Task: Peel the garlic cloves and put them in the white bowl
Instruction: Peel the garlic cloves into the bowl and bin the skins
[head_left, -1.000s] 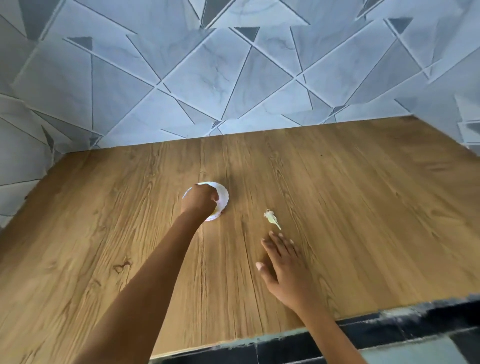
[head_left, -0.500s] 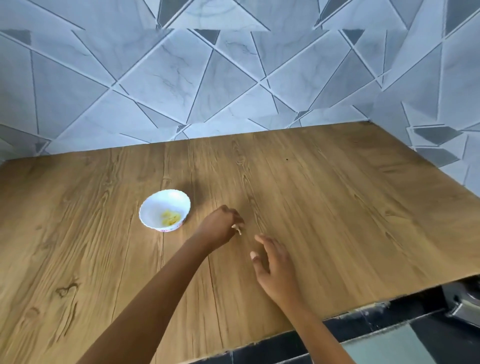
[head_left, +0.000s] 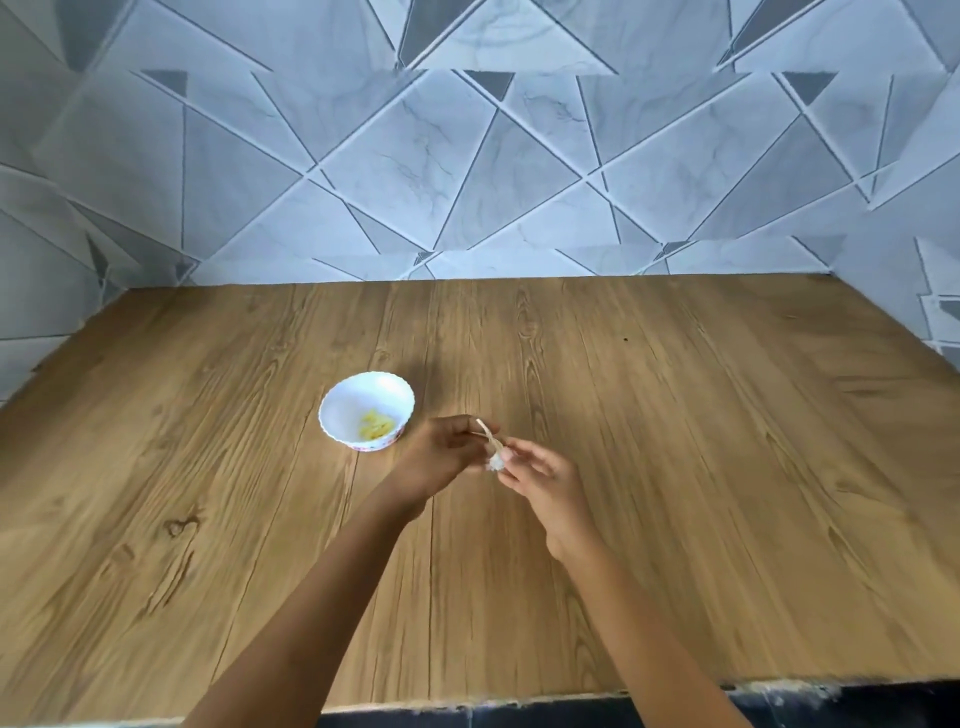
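Lying in white bowl (head_left: 352, 399): yellow garlic (head_left: 375, 426)

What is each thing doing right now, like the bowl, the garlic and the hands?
White bowl: upright on the table, yellowish bits inside.
Garlic clove: pinched between both hands, skin on.
Left hand: pinching its thin end.
Right hand: pinching its white end.

I can't see any words, numbers, labels or signs to read here, not on the white bowl (head_left: 367, 410), not on the wooden surface (head_left: 675, 467), and not on the tiled wall (head_left: 467, 156).
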